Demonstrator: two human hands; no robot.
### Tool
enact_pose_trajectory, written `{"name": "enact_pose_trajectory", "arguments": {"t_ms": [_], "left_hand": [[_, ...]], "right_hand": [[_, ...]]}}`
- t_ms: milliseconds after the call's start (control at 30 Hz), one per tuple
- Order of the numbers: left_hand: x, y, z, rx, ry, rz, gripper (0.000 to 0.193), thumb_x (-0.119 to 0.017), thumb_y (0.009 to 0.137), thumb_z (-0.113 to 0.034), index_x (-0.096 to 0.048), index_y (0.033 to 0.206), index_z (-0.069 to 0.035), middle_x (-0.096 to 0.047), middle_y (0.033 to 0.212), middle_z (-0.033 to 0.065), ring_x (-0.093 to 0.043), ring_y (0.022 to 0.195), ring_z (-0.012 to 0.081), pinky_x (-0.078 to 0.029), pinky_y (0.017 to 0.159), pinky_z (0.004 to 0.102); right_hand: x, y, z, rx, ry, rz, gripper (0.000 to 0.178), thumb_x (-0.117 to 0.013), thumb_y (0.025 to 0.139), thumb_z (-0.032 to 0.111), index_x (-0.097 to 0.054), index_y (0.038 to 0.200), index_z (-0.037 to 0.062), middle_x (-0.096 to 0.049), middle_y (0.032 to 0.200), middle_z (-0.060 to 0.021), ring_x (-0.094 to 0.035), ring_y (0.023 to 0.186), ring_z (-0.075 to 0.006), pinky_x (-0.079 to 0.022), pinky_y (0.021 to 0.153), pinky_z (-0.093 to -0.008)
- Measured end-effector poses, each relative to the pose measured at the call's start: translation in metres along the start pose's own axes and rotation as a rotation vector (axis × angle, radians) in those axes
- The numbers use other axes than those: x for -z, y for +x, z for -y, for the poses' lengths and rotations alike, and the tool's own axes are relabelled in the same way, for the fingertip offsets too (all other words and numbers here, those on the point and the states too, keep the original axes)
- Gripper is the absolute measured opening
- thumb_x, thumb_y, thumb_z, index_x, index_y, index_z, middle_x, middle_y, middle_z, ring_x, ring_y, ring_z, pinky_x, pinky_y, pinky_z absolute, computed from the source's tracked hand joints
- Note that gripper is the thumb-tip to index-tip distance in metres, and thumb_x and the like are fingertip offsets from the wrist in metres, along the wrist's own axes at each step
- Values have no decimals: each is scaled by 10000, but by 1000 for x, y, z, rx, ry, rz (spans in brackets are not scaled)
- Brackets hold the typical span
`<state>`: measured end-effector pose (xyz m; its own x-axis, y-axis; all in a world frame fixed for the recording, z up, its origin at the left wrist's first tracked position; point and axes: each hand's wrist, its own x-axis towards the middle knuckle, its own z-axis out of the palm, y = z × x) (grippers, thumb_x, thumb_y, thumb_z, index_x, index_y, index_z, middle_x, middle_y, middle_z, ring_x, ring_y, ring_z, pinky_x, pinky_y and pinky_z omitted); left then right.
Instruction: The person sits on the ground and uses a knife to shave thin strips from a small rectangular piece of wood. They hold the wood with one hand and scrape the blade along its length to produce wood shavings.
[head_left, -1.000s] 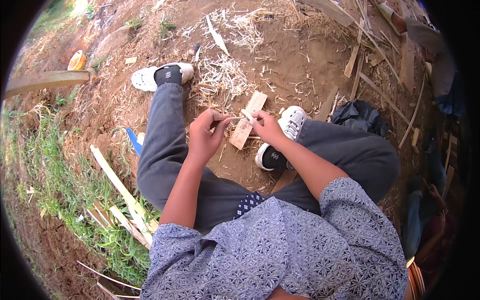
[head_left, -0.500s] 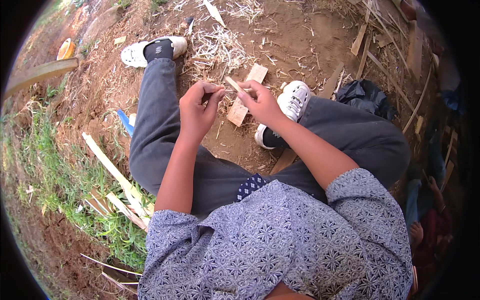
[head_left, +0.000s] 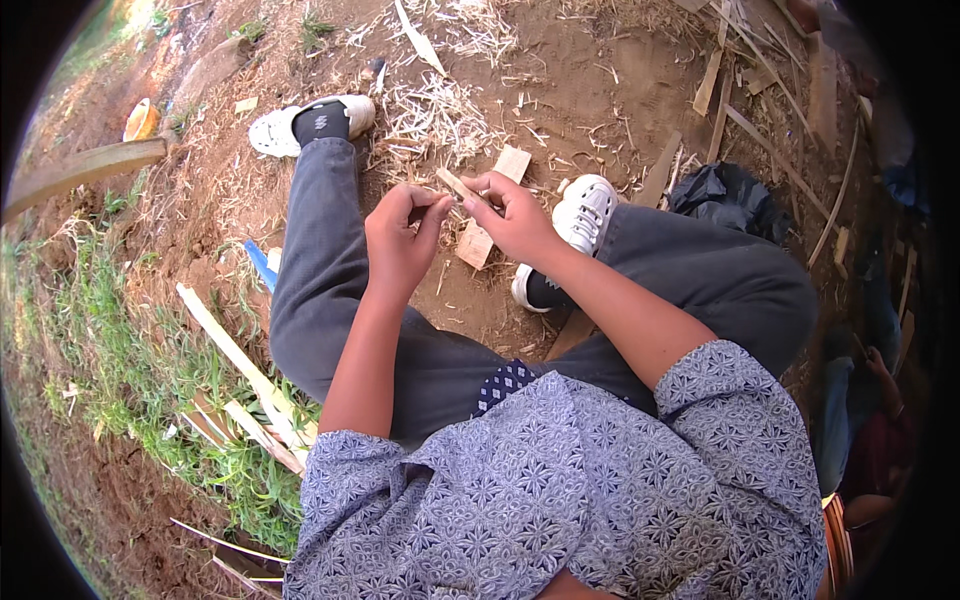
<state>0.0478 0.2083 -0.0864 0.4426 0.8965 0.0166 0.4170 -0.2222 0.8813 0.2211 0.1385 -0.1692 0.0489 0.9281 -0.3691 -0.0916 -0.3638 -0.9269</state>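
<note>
My right hand point(head_left: 512, 218) is closed on a short, flat strip of wood point(head_left: 456, 184), whose pale end sticks out past the fingertips toward the upper left. Just beside it, my left hand point(head_left: 398, 225) has thumb and forefinger pinched together close to the strip. Whatever that pinch holds, if anything, is too small to make out. Below and beyond the hands, a flat wooden board point(head_left: 493, 208) lies on the dirt between my feet, partly covered by my right hand.
Wood shavings point(head_left: 440, 115) are scattered beyond the hands. A black plastic bag point(head_left: 730, 198) lies by my right knee. Split wood strips point(head_left: 240, 345) rest on grass at left, near a blue object point(head_left: 260, 265). Another person's hand point(head_left: 877, 362) shows at far right.
The right hand and its wood strip have shifted slightly left, closer to the left hand. The strip's end now sits nearer the left fingertips. The whole view has also moved a little.
</note>
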Motion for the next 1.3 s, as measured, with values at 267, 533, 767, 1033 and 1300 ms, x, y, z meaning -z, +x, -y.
{"name": "enact_pose_trajectory", "arguments": {"t_ms": [267, 533, 767, 1033, 1300], "left_hand": [[-2, 2, 3, 38, -69, -79, 145, -736, 914, 18, -599, 869, 24, -722, 836, 103, -714, 761, 135, -558, 666, 261], [6, 6, 8, 44, -30, -39, 106, -686, 956, 39, -590, 914, 24, -706, 864, 73, -701, 812, 101, -578, 720, 246], [3, 3, 1, 33, -49, -39, 124, -767, 900, -11, -647, 908, 23, -718, 862, 94, -712, 775, 138, -561, 675, 268], [3, 4, 3, 30, -78, 3, 109, -772, 888, 5, -671, 923, 24, -727, 880, 99, -711, 777, 142, -566, 690, 272], [-2, 4, -17, 25, 39, -25, 83, -753, 907, -3, -675, 919, 25, -725, 821, 82, -681, 721, 117, -541, 649, 259]], "right_hand": [[8, -7, -15, -106, -243, -49, 297, -658, 971, 230, -640, 1227, 80, -705, 939, -115, -656, 803, -220, -507, 742, -357], [27, 7, -42, -274, -152, -162, 394, -654, 978, 315, -594, 1288, 80, -706, 959, -98, -651, 811, -164, -511, 752, -354], [6, -1, 30, -295, 122, 84, 401, -553, 1049, 264, -478, 1407, 99, -656, 866, -14, -535, 605, -59, -451, 549, -232], [17, 5, -12, -288, -65, 54, 378, -481, 1069, 292, -581, 1390, 120, -682, 930, -40, -625, 738, -126, -517, 705, -323], [24, 7, -64, -23, -442, -47, 386, -509, 1055, 222, -557, 1423, 114, -633, 878, -44, -638, 730, -125, -554, 682, -309]]}}
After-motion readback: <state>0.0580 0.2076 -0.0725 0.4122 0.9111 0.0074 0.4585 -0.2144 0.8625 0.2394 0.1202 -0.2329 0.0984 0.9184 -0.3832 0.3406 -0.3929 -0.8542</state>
